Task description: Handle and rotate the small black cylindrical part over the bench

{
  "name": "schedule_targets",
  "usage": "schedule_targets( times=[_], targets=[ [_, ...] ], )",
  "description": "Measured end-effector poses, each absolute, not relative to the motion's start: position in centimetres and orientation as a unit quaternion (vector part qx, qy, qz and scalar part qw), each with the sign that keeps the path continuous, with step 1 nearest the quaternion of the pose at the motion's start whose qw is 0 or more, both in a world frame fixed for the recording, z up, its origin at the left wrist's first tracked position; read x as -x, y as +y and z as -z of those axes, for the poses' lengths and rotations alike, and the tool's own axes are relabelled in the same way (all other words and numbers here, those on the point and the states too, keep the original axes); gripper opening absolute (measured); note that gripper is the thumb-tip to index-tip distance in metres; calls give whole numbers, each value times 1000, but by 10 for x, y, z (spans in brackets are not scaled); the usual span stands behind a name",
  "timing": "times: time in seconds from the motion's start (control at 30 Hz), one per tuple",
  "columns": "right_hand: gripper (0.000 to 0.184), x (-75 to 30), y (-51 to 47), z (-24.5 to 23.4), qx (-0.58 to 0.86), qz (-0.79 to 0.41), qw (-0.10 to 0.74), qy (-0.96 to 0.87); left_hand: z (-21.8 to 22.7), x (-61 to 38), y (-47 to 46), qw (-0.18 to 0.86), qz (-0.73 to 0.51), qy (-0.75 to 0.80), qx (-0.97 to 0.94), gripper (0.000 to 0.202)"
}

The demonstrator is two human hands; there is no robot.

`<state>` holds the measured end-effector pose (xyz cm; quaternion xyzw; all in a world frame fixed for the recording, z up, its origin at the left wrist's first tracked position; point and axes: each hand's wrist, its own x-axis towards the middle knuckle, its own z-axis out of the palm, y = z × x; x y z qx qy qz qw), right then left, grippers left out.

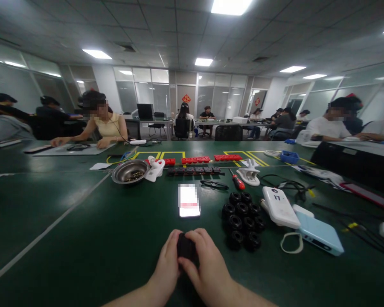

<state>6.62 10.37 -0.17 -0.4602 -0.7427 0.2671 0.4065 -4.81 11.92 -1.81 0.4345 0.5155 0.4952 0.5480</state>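
Close in front of me, my left hand (pixel 168 260) and my right hand (pixel 208 260) are both closed around one small black wheel (pixel 186 246). Fingers cover much of it; what shows is dark and rounded, much like the wheels nearby. Just beyond my hands lies a phone (pixel 189 209) with a bright white screen. To the right of my right hand, several black toy wheels (pixel 242 209) are grouped together on the green table (pixel 92 251).
Farther back are a metal bowl (pixel 130 172), red strips (pixel 196 160), a black strip of parts (pixel 195 171), black glasses (pixel 214 184) and a red screwdriver (pixel 238 182). Rightward lie a white device (pixel 280 207), a light blue power bank (pixel 320 232) and cables. A co-worker (pixel 110 125) sits across the table.
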Motion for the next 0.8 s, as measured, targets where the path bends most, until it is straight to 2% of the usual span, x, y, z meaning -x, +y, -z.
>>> schedule_targets(
  times=[0.07,0.17,0.23,0.3,0.37,0.5,0.67,0.8],
  targets=[
    [38,-68,105,6,464,-298,417,-722,20,50,117,578,-489,492,-431,38],
    [24,-71,111,17,457,-425,434,-650,22,53,115,590,-470,445,-483,41],
    [35,-73,115,23,455,-498,420,-607,23,55,114,586,-451,421,-526,40],
    [39,-74,117,23,451,-522,417,-592,22,56,113,577,-439,411,-552,39],
    [34,-74,116,20,438,-498,427,-614,21,56,113,569,-439,421,-554,39],
    [16,-81,109,12,435,-375,412,-708,23,53,115,581,-442,443,-521,38],
    [39,-93,106,17,374,-250,393,-802,26,48,118,613,-410,495,-459,41],
    [46,-96,110,24,428,-335,433,-720,26,50,115,576,-419,429,-556,41]
  ],
)
